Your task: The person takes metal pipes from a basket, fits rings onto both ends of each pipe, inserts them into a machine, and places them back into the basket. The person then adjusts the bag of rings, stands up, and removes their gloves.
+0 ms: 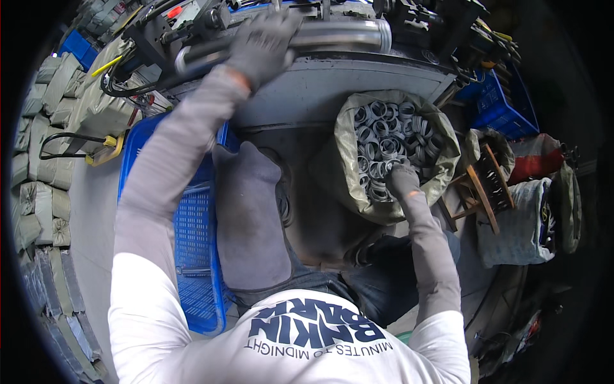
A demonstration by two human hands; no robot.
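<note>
My left hand (pixel 263 50), in a grey glove and smeared by motion, grips a shiny metal tube (pixel 339 36) from above. The tube lies crosswise along the front of a dark machine, with a collar at its right end. My right hand (pixel 403 180), also gloved, reaches into a woven sack (pixel 348 137) filled with many grey metal rings (pixel 388 148). Its fingers close on a ring (pixel 391 166) at the near side of the pile; the fingertips are partly hidden among the rings.
A blue plastic basket (pixel 195 240) stands left of my legs, beside a grey pad (pixel 249 217) over my thigh. Wrapped bundles (pixel 48 166) are stacked far left. Right of the sack are a wooden stool (pixel 489 185), a white sack (pixel 515 224) and a blue crate (pixel 502 105).
</note>
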